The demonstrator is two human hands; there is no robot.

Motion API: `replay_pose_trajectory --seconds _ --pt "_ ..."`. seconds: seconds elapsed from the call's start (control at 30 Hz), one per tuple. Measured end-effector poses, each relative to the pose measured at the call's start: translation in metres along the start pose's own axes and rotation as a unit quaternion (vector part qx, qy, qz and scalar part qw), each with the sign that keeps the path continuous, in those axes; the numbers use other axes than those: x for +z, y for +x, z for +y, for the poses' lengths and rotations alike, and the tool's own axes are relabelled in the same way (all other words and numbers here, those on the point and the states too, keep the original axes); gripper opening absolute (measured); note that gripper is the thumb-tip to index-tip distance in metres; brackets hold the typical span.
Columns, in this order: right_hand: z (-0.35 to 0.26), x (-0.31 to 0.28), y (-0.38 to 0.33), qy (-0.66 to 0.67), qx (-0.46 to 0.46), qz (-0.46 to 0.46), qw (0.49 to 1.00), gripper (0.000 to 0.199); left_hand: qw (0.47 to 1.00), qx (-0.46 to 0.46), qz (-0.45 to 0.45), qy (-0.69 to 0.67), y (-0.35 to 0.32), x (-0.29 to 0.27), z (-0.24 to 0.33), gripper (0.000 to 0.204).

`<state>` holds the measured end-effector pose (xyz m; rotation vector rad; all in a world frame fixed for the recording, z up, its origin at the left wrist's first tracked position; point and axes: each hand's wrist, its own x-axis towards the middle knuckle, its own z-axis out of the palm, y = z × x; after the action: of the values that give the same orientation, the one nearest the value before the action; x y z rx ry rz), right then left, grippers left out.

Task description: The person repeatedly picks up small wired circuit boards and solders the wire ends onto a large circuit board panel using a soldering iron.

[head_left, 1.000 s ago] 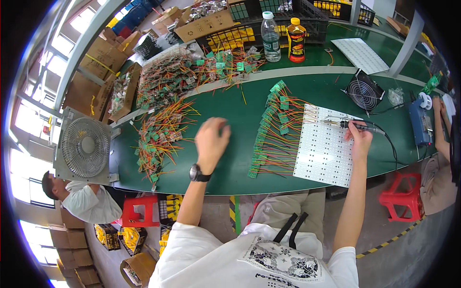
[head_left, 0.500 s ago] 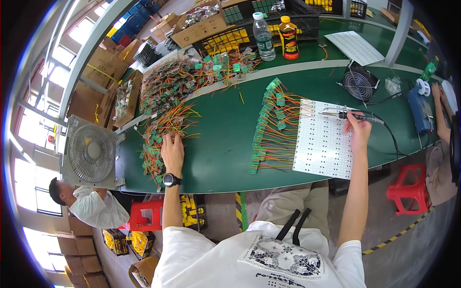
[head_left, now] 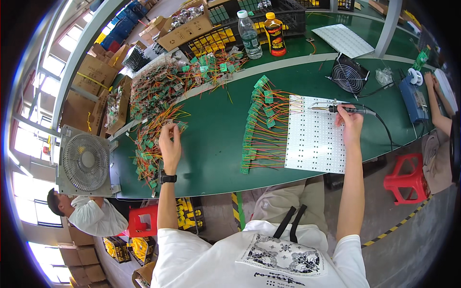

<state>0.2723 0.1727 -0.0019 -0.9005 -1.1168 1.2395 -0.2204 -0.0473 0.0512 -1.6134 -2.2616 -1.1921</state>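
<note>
The left hand [head_left: 170,144] reaches far out over the green counter [head_left: 216,149], arm nearly straight, a black watch [head_left: 167,178] on the wrist. Its palm faces down and its fingers curl into a loose heap of small green circuit boards with red and orange wires [head_left: 149,144] on the left part of the counter; whether it has one pinched between the fingers cannot be told. A larger heap of the same wired boards [head_left: 163,84] lies farther back, along the far edge.

Right of the heap, a bare stretch of counter separates the left hand from a row of green boards [head_left: 254,125] laid in a column, their orange wires running right to the left edge of a white panel [head_left: 314,134] dotted with small pads. The panel lies flat near the front edge of the counter.

The right hand [head_left: 350,120] is also stretched forward, resting over the far right part of the panel. It is closed around a soldering iron [head_left: 336,108], held roughly level with the tip pointing left toward the panel's far left corner; its black cord [head_left: 384,129] trails off to the right.
</note>
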Motion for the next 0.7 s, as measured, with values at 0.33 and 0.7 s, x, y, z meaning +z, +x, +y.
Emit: replay_pose_trajectory --seconds 0.33,0.7 --pt "-0.001 0.0 -0.001 -0.006 0.004 0.002 1.0 0.013 0.826 -0.308 -0.194 -0.43 -0.007 0.07 0.056 0.022" --pt "-0.001 -0.002 0.001 -0.003 0.004 -0.003 1.0 0.015 0.989 0.031 -0.138 -0.035 -0.022 0.053 0.058 0.038"
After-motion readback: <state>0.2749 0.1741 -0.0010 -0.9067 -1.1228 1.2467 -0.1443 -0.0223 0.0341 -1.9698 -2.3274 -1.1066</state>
